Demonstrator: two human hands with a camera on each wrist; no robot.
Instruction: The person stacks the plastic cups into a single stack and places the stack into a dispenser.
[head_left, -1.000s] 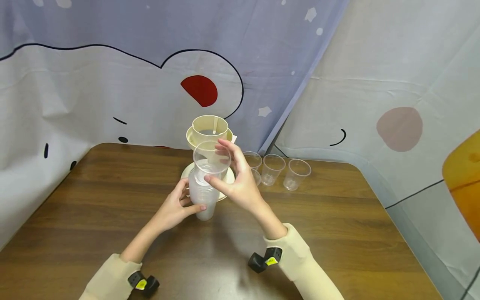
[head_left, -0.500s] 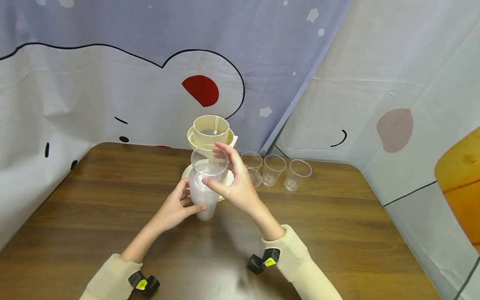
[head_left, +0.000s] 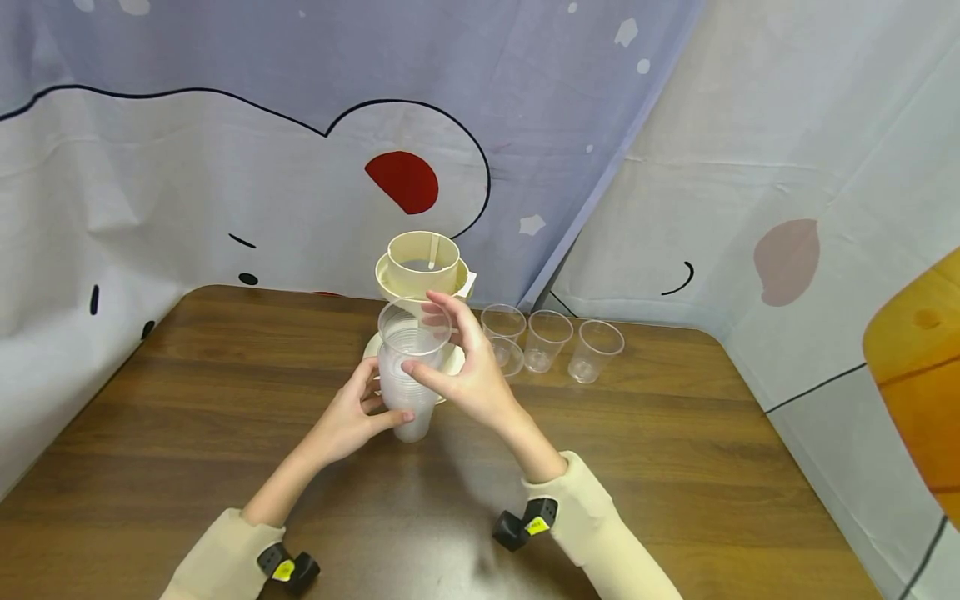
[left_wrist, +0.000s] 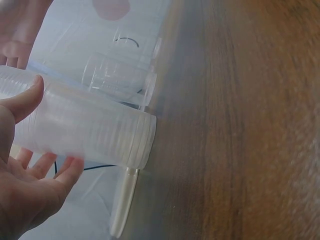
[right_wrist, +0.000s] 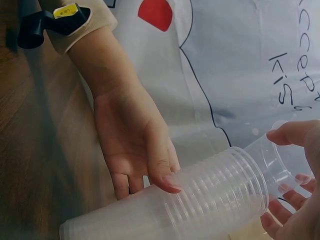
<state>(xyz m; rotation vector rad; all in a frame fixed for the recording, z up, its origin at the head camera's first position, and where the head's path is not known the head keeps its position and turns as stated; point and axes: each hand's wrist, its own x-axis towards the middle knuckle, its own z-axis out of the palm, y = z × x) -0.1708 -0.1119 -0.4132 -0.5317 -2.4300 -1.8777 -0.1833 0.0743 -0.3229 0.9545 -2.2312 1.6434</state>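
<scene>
A tall stack of nested clear plastic cups [head_left: 411, 412] stands upright near the middle of the wooden table. My left hand [head_left: 352, 417] grips the stack round its side, thumb in front and fingers behind, as the left wrist view also shows. In my right hand [head_left: 476, 379] is the top plastic cup [right_wrist: 270, 162], held by its rim between thumb and fingers. This cup sits partly inside the stack's upper end, its rim higher than the other rims. Its lower part is hidden within the stack.
Just behind the stack stands a cream-coloured holder [head_left: 423, 250] with an open cylinder on top and a round white base [head_left: 453, 360]. Several single clear cups [head_left: 547, 342] stand to its right. A printed curtain [head_left: 300, 192] hangs behind the table [head_left: 637, 475].
My right hand has moved slightly down with the top cup, which now sits lower in the stack. My left hand has kept its grip in the same place.
</scene>
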